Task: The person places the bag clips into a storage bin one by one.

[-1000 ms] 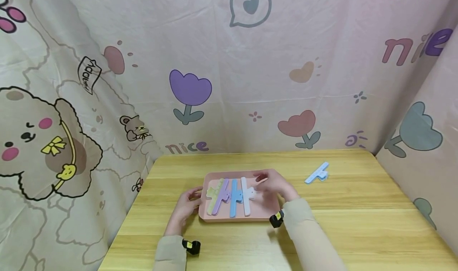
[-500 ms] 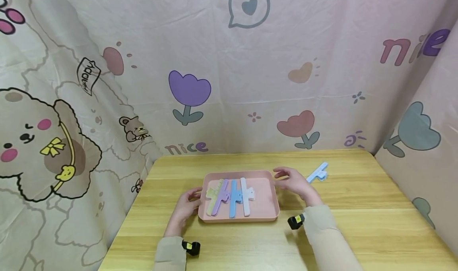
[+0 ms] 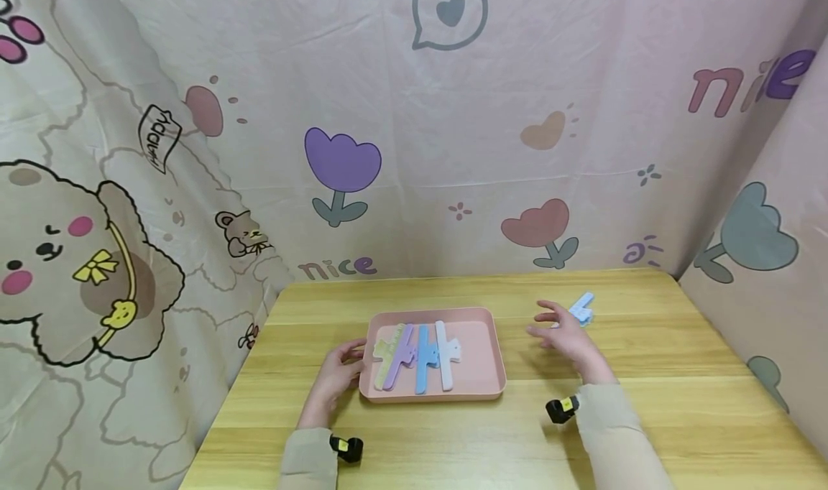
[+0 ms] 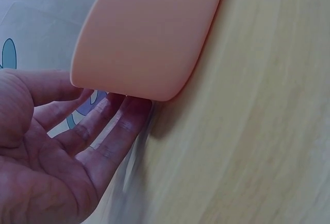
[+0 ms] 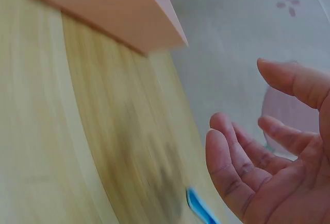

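Observation:
My left hand point(image 3: 339, 370) rests its fingers against the left end of a pink tray point(image 3: 481, 391); in the left wrist view the fingertips meet the tray's outer wall point(image 4: 139, 44). Lying side by side in the tray are a yellow-green bag clip point(image 3: 387, 364), a purple one point(image 3: 397, 361), a blue clip point(image 3: 422, 368) and a white clip point(image 3: 445, 364). My right hand point(image 3: 569, 339) hovers over the table right of the tray, fingers loosely bent and holding nothing. Partly behind it lies a light blue clip point(image 3: 584, 308), whose tip point(image 5: 200, 206) shows in the right wrist view.
The wooden table point(image 3: 440, 443) extends in front of the tray and off to the right. A patterned cloth point(image 3: 414, 131) hangs behind the table, and more cloth hangs at both sides.
My right hand has moved right from over the tray, past its edge, to beside the light blue clip. The left hand, the tray and its clips have stayed in place.

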Action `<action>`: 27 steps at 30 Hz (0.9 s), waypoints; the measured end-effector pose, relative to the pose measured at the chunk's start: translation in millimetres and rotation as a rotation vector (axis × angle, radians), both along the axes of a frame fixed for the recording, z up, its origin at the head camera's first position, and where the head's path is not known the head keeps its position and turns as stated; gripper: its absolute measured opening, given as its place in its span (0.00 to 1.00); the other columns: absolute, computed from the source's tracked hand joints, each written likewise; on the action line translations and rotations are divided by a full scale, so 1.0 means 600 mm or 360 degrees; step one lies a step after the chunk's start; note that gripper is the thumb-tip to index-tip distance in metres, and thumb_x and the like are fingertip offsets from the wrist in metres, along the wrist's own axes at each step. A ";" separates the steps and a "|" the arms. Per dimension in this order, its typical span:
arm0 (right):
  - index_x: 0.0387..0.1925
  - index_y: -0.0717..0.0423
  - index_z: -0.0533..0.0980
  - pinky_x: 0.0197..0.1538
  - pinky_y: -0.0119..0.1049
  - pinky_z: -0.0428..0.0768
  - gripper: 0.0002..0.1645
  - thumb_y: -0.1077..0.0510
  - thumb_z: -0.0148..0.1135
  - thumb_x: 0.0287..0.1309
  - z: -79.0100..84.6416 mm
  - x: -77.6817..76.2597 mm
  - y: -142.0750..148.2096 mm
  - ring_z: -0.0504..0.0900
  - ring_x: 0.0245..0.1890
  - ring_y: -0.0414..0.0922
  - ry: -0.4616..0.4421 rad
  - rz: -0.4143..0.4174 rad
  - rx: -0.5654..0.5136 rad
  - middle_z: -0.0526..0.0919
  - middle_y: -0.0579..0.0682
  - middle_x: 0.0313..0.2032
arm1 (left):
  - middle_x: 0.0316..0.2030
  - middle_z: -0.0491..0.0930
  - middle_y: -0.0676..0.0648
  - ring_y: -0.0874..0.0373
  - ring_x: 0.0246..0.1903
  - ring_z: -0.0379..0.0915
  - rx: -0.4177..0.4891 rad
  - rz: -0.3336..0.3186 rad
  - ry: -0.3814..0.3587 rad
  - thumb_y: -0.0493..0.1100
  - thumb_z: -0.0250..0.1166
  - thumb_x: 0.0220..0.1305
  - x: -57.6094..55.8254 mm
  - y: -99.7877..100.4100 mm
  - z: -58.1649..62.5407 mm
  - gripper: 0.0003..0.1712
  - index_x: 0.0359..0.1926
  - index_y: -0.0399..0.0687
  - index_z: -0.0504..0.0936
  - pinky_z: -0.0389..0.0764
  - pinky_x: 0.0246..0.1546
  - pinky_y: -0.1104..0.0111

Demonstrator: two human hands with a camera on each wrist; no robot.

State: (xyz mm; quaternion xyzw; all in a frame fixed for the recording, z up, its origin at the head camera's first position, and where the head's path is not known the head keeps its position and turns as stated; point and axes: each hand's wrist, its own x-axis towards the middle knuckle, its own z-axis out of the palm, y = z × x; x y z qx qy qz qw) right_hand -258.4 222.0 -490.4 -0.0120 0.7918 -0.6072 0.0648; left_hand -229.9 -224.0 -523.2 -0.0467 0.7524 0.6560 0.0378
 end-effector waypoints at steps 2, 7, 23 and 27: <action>0.74 0.65 0.49 0.46 0.47 0.81 0.47 0.59 0.64 0.63 0.000 0.001 0.019 0.78 0.48 0.61 -0.0015 -0.0045 0.0003 0.62 0.74 0.64 | 0.51 0.75 0.31 0.45 0.42 0.78 0.0004 0.0001 -0.0007 0.23 0.55 0.61 0.001 0.000 0.001 0.28 0.63 0.32 0.71 0.83 0.33 0.58; 0.75 0.65 0.43 0.45 0.42 0.82 0.50 0.59 0.63 0.64 -0.003 0.002 0.067 0.77 0.47 0.55 -0.0023 -0.0149 0.0034 0.58 0.73 0.65 | 0.53 0.75 0.30 0.44 0.43 0.78 0.0000 -0.0011 -0.0011 0.24 0.56 0.62 0.002 0.000 0.002 0.28 0.64 0.32 0.71 0.83 0.34 0.57; 0.75 0.64 0.34 0.49 0.37 0.80 0.57 0.61 0.64 0.62 -0.024 0.008 0.152 0.75 0.51 0.57 -0.0162 -0.0347 -0.0005 0.46 0.76 0.69 | 0.54 0.73 0.28 0.41 0.44 0.78 -0.0018 -0.0028 -0.0009 0.24 0.55 0.63 0.003 -0.001 0.003 0.28 0.65 0.30 0.68 0.83 0.34 0.56; 0.76 0.63 0.34 0.51 0.37 0.80 0.56 0.62 0.63 0.62 -0.024 0.001 0.156 0.76 0.48 0.49 -0.0174 -0.0342 -0.0019 0.45 0.75 0.70 | 0.54 0.74 0.29 0.43 0.43 0.78 -0.0013 -0.0021 -0.0018 0.24 0.56 0.63 0.003 0.000 0.002 0.27 0.65 0.32 0.69 0.82 0.33 0.57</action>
